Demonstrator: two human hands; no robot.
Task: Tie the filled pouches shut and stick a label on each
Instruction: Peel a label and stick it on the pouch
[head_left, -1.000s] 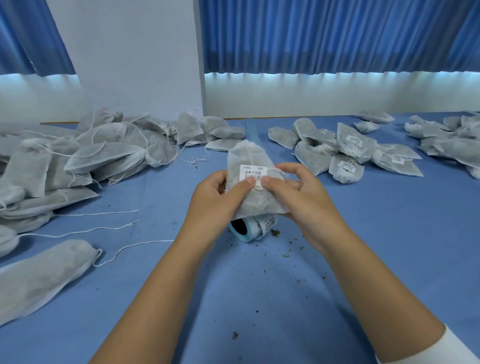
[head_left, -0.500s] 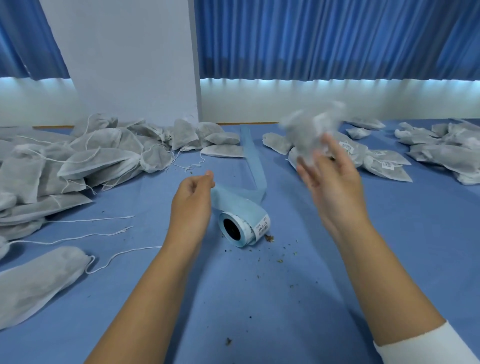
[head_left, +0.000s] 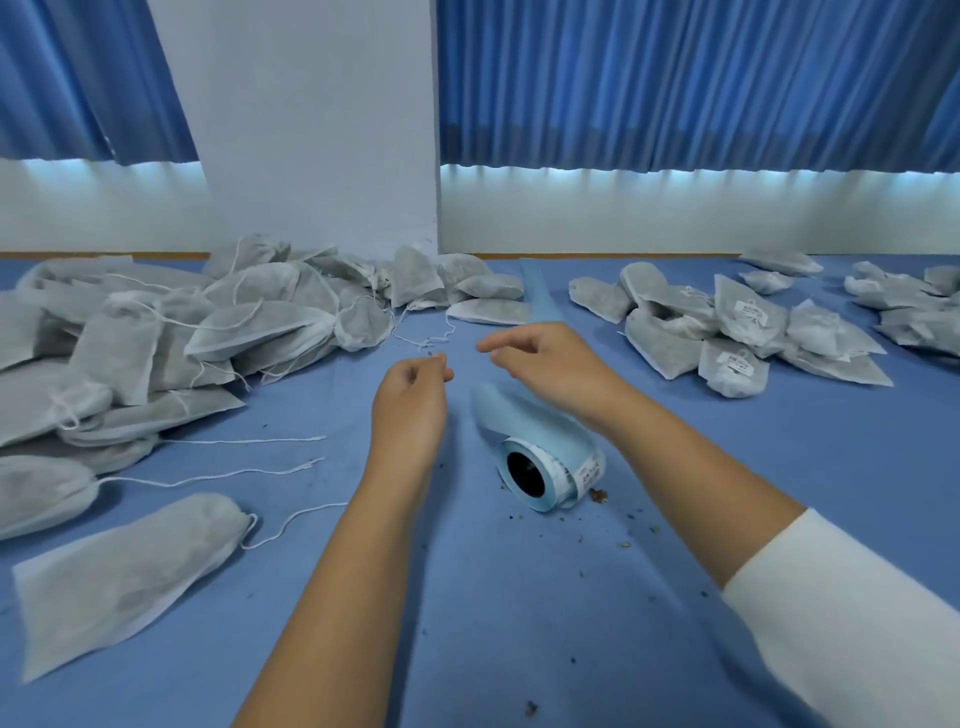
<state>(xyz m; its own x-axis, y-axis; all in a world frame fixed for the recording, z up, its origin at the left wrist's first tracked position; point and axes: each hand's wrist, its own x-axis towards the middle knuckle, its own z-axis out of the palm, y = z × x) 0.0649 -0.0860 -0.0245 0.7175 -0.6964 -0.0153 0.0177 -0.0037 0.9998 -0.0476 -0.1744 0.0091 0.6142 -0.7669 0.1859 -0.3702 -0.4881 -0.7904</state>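
Desk (head_left: 519, 597): blue, carrying all stock. The pouches awaiting work lie in a heap (head_left: 156, 338) at left, cords trailing. The labelled pouches (head_left: 737, 332) are grouped at right, well apart.

The label roll (head_left: 545, 457) lies on its side between the forearms, with its backing strip running away from the person.

Right hand (head_left: 550, 364): above the strip, fingers relaxed, holding nothing. Left hand (head_left: 413, 400): fingers curled, thumb against forefinger.

Risks, as judged:
- The roll may be knocked by a forearm and run off.
- Loose cords (head_left: 249, 440) may snag and drag neighbouring pouches.
- Spilled crumbs (head_left: 598, 496) could foul the label adhesive.

Not determinable: whether the left hand pinches anything, what the labels say, and the further heap (head_left: 909, 306), which is cut off at the right edge.
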